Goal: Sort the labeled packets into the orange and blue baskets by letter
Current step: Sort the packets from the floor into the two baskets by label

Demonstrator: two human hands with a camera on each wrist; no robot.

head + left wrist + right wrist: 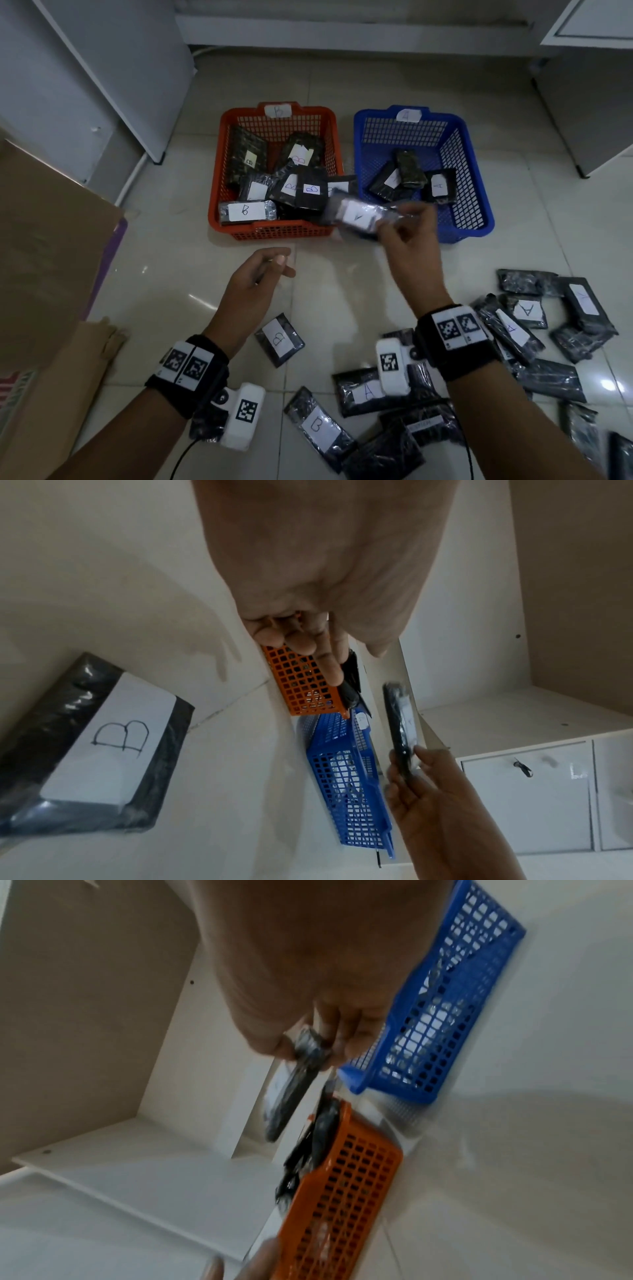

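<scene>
The orange basket [270, 233] carries a B tag and holds several B packets. Beside it on the right, the blue basket [459, 233] carries an A tag and holds a few A packets. My right hand [404, 219] pinches a dark packet with a white A label [356, 216] by one end, in the air over the gap between the baskets' front corners. The right wrist view shows that packet [291, 1091] hanging edge-on from my fingers. Nearer me, my left hand [277, 265] hovers above the floor, loosely curled and empty. A B packet [280, 339] lies just behind it.
Several loose A and B packets [513, 329] lie scattered on the tiled floor at the lower right, under my right wrist. A cardboard box [51, 257] stands at the left. White cabinets [589, 102] flank the baskets at the back.
</scene>
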